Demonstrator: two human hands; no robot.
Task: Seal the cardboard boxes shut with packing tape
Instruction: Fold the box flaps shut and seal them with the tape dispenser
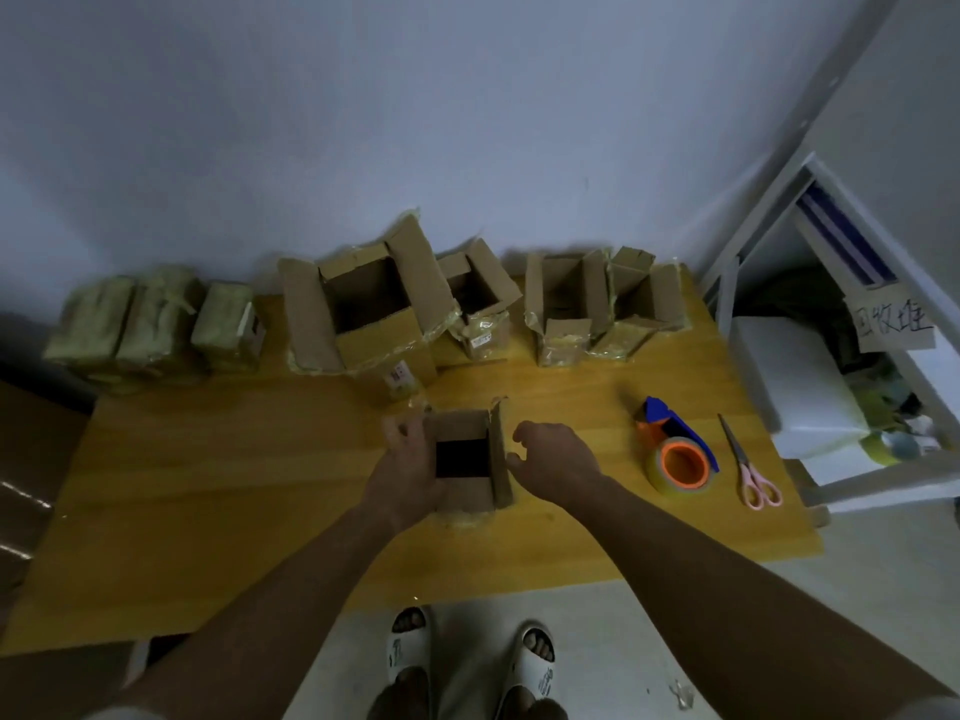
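Note:
A small open cardboard box stands on the wooden table in front of me, its flaps up and its inside dark. My left hand grips the box's left side, fingers curled over the left flap. My right hand hovers just right of the box's upright right flap, fingers loosely curled, holding nothing. A tape dispenser with an orange core and blue handle lies on the table to the right. Several open boxes stand along the wall; three taped boxes sit at the far left.
Pink-handled scissors lie right of the dispenser near the table's right edge. A white shelf unit with a handwritten cardboard sign stands at the right. My feet in white slippers are on the floor below the table's front edge.

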